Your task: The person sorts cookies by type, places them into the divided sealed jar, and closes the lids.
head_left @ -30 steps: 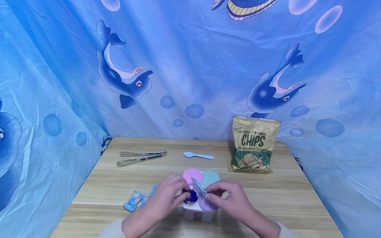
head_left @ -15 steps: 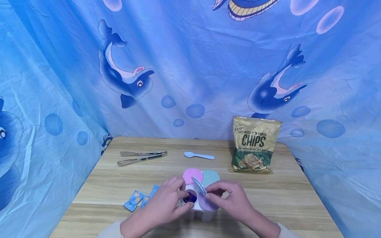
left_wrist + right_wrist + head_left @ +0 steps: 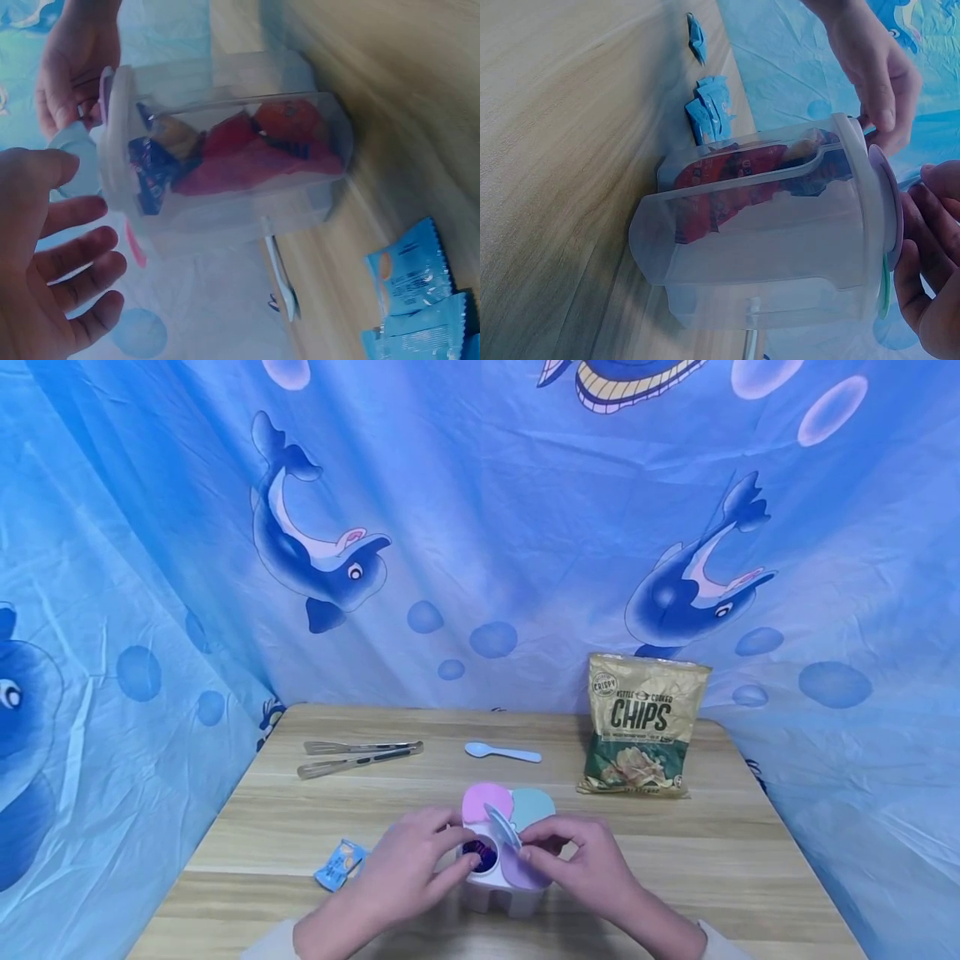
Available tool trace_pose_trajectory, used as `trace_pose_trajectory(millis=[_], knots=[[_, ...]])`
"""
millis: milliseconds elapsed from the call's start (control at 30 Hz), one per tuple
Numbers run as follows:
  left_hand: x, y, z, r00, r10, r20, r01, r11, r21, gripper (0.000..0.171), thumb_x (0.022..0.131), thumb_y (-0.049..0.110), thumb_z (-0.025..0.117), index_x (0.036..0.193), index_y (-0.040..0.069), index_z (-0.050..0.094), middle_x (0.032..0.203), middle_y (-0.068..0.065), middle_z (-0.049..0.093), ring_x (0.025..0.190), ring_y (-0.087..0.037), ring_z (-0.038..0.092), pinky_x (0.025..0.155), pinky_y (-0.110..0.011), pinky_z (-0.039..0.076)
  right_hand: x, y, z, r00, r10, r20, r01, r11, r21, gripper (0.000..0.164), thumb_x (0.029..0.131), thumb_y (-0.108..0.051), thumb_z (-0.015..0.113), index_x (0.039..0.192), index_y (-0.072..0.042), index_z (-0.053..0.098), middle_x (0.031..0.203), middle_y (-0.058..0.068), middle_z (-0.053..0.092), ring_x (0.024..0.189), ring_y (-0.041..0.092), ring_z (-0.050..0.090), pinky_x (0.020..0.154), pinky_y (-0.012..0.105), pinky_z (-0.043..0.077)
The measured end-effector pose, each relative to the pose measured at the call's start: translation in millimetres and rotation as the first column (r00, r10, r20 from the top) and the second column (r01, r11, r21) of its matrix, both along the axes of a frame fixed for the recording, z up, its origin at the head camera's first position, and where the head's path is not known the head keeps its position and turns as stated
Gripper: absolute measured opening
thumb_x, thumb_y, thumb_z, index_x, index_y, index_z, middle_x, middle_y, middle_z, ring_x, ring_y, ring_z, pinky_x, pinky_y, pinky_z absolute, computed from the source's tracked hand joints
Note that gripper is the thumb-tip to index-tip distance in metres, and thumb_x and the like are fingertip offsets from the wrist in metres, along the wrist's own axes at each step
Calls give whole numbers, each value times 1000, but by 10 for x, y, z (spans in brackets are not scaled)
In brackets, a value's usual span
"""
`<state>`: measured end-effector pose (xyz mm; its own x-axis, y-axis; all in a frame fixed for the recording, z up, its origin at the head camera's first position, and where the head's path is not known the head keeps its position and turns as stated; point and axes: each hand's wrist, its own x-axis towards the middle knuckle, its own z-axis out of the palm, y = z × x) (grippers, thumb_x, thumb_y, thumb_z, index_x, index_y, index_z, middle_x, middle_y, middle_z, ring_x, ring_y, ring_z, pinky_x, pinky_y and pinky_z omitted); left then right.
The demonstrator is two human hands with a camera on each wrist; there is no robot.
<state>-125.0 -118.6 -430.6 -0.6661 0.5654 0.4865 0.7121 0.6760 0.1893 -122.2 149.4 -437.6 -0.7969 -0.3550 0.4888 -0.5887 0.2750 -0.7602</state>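
Below the parted fingers of the left hand point(image 3: 405, 864), the shiny dark-blue packet point(image 3: 154, 172) has sunk deeper into the clear plastic box point(image 3: 802, 240), seemingly stowed, the right hand point(image 3: 585, 856) pinching its round pale-blue lid point(image 3: 502, 827).

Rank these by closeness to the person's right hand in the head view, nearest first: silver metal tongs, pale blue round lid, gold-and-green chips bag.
1. Pale blue round lid: pinched by the right hand, on that hand's left.
2. Gold-and-green chips bag: beyond the hand, toward the right.
3. Silver metal tongs: farthest, across on the left side.
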Motion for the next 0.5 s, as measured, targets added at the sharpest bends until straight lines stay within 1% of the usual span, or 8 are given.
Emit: trace_pose_trajectory(millis=[67,133,200,300,367,500], knots=[[-30,1,45,999,26,33,-27,998,51,24,94,36,74,112,20,77,107,10,68,99,-7,64,85,-33,57,-1,2,4,1000,-1,2,1,1000,0,14,86,-13,83,99,-19,80,89,-7,78,73,6,68,64,27,58],[-57,11,104,994,63,94,-73,992,106,27,95,34,73,116,18,75,110,9,70,102,-9,67,87,-34,58,-3,4,9,1000,-1,3,1,1000,1,14,86,-13,83,98,-19,80,89,-7,78,73,5,68,64,27,58],[-87,36,161,981,96,169,-123,980,158,28,96,34,72,119,18,74,113,9,71,104,-9,68,88,-35,59,-3,5,13,1000,-1,6,1,1000,1,14,86,-14,83,98,-20,80,89,-7,77,74,5,68,64,27,58],[-140,101,239,956,128,265,-182,964,193,32,95,40,71,121,20,73,115,12,71,106,-8,68,89,-36,58,-3,6,15,1000,1,8,-1,1000,3,13,87,-14,83,98,-20,80,89,-7,77,74,5,68,64,27,58],[-166,155,280,945,135,299,-200,960,197,34,94,45,71,118,22,74,115,13,72,103,-7,68,87,-35,57,-5,9,10,1000,3,-1,-3,1000,2,13,87,-14,83,98,-19,80,89,-7,77,74,5,68,64,27,58],[-197,252,349,941,119,317,-186,964,191,34,91,50,72,109,21,76,105,12,73,93,-9,67,79,-29,55,-9,15,-5,1000,4,-14,-4,1000,4,13,87,-13,83,98,-19,80,89,-6,78,75,6,68,65,27,58]])
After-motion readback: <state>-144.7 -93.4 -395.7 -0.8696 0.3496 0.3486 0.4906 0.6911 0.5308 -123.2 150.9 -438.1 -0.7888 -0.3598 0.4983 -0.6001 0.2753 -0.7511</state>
